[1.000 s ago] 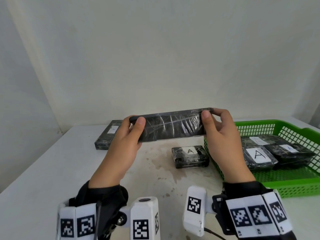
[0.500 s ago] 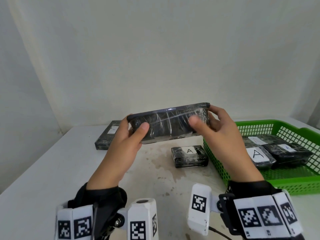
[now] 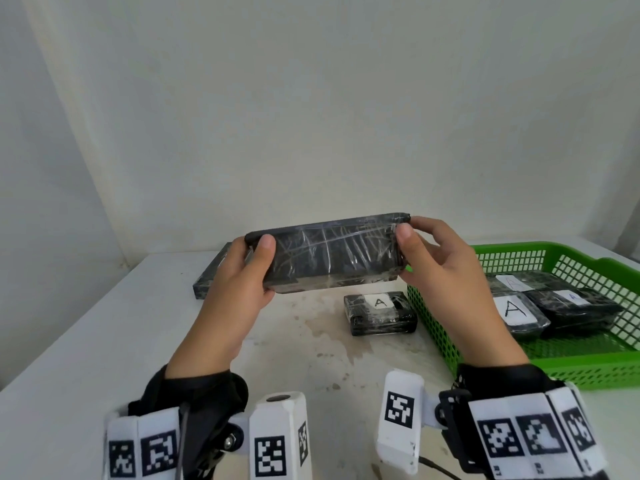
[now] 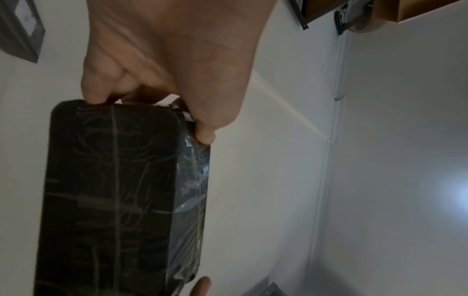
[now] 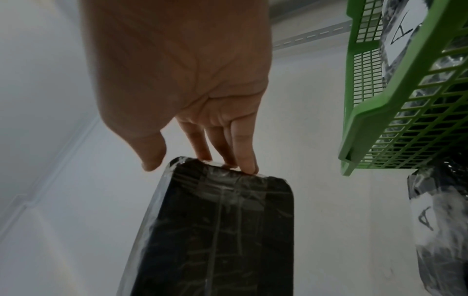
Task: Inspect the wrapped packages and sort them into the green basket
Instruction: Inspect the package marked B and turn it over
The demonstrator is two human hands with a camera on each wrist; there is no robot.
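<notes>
The long package [image 3: 329,252] is held in the air above the surface [image 3: 104,341], its long axis running left to right across the view, the right end a little higher than the left. A broad wrapped face is turned toward the camera, with a narrow edge on top. No label shows on the faces in view.

Half a second ago the right thumb lay well in along the front face; now it sits at the right end, and the package is tipped so more of the broad face shows. A second ago mostly its narrow edge faced the camera. The small package [image 3: 381,314] on the surface and those in the basket [image 3: 433,320] lie where they did.

The package spans the gap between the two hands. The left hand [image 3: 239,289] grips the left end, thumb curled over the front face and fingers behind. The right hand [image 3: 440,268] pinches the right end, thumb in front and fingers on the end and back; in the right wrist view the fingertips [image 5: 247,166] press on that end. The small package marked A lies on the surface below, just beside the basket's left wall. Another flat package [image 3: 211,275] lies on the surface behind the left hand. Three labelled packages [image 3: 519,310] rest inside the basket.
</notes>
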